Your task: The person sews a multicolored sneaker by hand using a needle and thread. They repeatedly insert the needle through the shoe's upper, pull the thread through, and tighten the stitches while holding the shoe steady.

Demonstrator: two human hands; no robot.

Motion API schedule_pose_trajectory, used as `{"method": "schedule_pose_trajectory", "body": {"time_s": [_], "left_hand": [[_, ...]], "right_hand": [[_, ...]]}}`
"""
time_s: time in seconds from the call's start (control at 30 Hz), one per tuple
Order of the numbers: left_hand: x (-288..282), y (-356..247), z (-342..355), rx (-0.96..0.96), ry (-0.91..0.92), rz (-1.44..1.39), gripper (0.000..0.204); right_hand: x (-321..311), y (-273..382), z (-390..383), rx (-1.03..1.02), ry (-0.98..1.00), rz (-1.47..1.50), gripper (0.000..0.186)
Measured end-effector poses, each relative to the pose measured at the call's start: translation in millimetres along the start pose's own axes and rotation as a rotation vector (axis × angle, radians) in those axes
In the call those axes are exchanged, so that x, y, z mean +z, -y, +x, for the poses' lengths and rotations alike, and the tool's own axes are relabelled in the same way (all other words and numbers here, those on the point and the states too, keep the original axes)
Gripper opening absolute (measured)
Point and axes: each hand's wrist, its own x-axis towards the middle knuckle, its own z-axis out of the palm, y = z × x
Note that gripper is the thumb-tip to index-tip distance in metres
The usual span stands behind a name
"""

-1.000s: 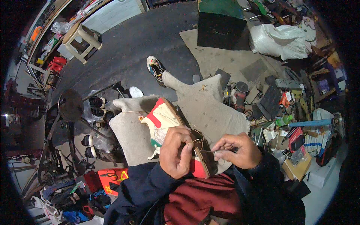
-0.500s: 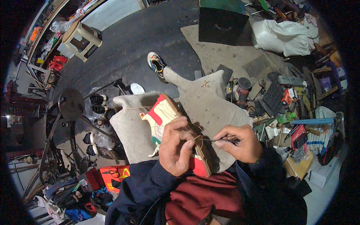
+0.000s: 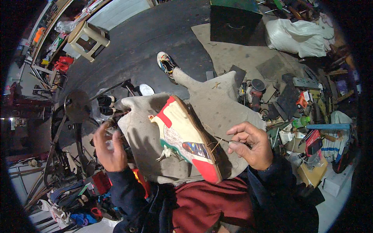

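A cream, red and green sneaker (image 3: pixel 180 130) lies on its side across the grey cloth (image 3: pixel 217 101) over my lap, its brown sole edge facing right. Thin tan thread (image 3: pixel 215 146) loops out from that edge near the toe. My right hand (image 3: pixel 252 146) pinches a thin awl (image 3: pixel 224 140), its shaft pointing left to the sole and the thread; the handle is mostly hidden in the fingers. Away to the left of the sneaker, my left hand (image 3: pixel 110 150) is raised with fingers apart. No thread can be made out in it.
A black metal stand with a round plate (image 3: pixel 76 106) is at the left. Tools, a grinder (image 3: pixel 256 91) and a green bottle (image 3: pixel 300 122) crowd the right. Farther off are a plastic stool (image 3: pixel 88 40), a dark chest (image 3: pixel 235 25) and a white sack (image 3: pixel 297 37).
My left hand has let go of the sneaker and moved left, uncovering the shoe's side. My right hand stays near the sole with the awl, its fingers a little looser.
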Motion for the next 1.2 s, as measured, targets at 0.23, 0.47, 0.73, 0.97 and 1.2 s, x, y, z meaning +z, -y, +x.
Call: {"method": "schedule_pose_trajectory", "body": {"time_s": [0.23, 0.47, 0.73, 0.97, 1.2], "left_hand": [[37, -103, -49, 0.433, 0.533, -0.496, 0.019], [52, -117, -53, 0.487, 0.655, -0.588, 0.013], [56, -107, -61, 0.307, 0.577, -0.611, 0.005], [59, -105, -62, 0.203, 0.599, -0.64, 0.004], [60, -105, -64, 0.147, 0.598, -0.625, 0.003]], "right_hand": [[4, 6, 0, 0.037, 0.015, -0.012, 0.028], [8, 4, -6, -0.005, -0.009, -0.116, 0.021], [-1, -4, 5, -0.136, 0.076, -0.456, 0.011], [-10, 5, 2, -0.092, 0.202, -0.299, 0.009], [-62, -9, 14, -0.547, -0.052, 0.578, 0.032]]}}
